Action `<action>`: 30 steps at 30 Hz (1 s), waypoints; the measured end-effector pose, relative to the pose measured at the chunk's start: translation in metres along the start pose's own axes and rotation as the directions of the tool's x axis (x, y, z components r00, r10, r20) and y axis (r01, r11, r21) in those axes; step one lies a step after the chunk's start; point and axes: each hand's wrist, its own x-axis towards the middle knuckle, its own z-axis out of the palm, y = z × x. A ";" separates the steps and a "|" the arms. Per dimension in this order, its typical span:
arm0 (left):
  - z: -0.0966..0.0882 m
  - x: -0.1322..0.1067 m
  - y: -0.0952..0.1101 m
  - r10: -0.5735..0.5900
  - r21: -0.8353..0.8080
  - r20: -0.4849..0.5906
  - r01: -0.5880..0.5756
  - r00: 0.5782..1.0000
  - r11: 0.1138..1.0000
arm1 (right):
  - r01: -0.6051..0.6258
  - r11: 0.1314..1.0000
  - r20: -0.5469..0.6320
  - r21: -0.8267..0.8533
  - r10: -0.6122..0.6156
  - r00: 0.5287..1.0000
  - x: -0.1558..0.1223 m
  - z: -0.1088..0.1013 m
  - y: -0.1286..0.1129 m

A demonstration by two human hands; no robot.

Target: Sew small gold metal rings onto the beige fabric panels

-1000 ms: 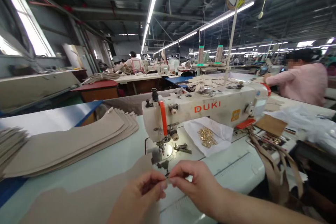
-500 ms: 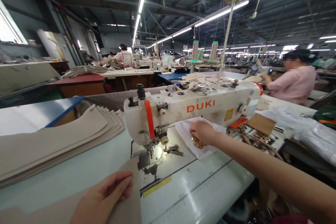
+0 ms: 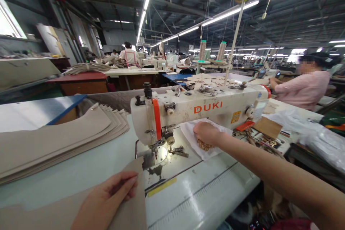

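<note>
My left hand (image 3: 110, 196) rests over a beige panel of fabric or leather (image 3: 138, 205) at the table's front left. Its thumb and fingertips are pressed together; anything between them is too small to see. Under the arm of a white sewing machine (image 3: 180, 113), my right hand (image 3: 206, 132) reaches into a heap of small gold-coloured metal pieces (image 3: 205, 146). These lie on a white cloth or bag (image 3: 211, 155). The right fingers are bunched downward, their tips hidden in the heap. Left of the cloth is the machine's needle area (image 3: 157, 152), lit by a lamp.
A stack of beige cut panels (image 3: 67, 140) lies at left. Scissors (image 3: 271, 143), a brown board (image 3: 267, 127) and clear plastic bags (image 3: 318, 133) are at right. Thread cones (image 3: 202, 51) stand behind the machine. A person in pink (image 3: 303, 82) sits at far right.
The view has shifted slightly, so the machine sits a little further right in the picture. Both hands keep nearly the same places, the right one still at the gold-coloured pieces.
</note>
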 end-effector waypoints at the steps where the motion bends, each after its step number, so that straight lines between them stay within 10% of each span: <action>1: 0.000 -0.001 0.001 0.006 0.002 0.002 -0.006 1.000 1.000 | -0.008 1.000 -0.018 0.023 0.008 1.000 0.000 0.000 0.001; 10: -0.002 -0.005 0.003 0.065 -0.018 -0.009 -0.065 0.998 0.998 | -0.082 0.914 -0.165 0.397 0.159 0.974 -0.009 0.005 0.009; 18: 0.001 -0.007 -0.003 0.137 -0.055 -0.021 -0.138 0.990 0.989 | -0.042 0.589 -0.108 0.807 0.218 0.970 -0.044 -0.004 -0.029; 21: 0.001 -0.010 -0.005 0.184 -0.047 -0.021 -0.185 0.983 0.982 | -0.020 0.348 -0.030 0.937 0.138 0.990 -0.060 -0.006 -0.062; 25: 0.003 -0.014 -0.007 0.291 -0.024 -0.050 -0.293 0.955 0.956 | -0.226 -0.263 0.230 0.938 -0.015 0.973 -0.067 -0.005 -0.103; 30: 0.006 -0.024 -0.010 0.502 0.071 -0.101 -0.497 0.859 0.865 | -0.315 -0.424 0.285 0.849 -0.133 0.949 -0.055 0.002 -0.132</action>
